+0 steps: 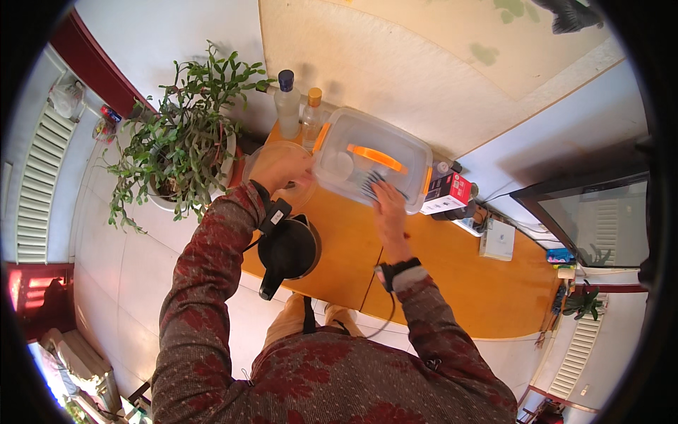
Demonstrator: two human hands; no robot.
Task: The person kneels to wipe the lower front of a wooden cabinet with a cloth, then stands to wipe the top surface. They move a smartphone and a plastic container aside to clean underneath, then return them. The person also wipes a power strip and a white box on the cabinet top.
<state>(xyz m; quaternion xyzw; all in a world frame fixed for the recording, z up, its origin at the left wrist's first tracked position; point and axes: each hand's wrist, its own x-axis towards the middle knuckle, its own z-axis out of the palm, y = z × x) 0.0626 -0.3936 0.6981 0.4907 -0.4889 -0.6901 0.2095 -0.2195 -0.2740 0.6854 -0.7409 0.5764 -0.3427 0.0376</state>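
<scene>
My right hand (389,214) presses a striped cloth (374,185) onto the lid of a clear plastic storage box (339,127) with an orange handle (377,158) and orange side latches. At the box's left end is my left hand (286,168), over a round clear plastic container or lid (304,199); whether its fingers grip anything cannot be told. Below the left hand, a black electric kettle (288,248) stands on the wooden table (349,249). Two glass bottles, one with a blue cap (287,111) and one with an orange cap (312,119), stand behind the box's left end.
A large potted plant (185,143) is at the left. To the right of the storage box are a red and white carton (449,195), a small white box (497,239) and a television (593,217). A large paper picture (424,69) hangs on the wall behind.
</scene>
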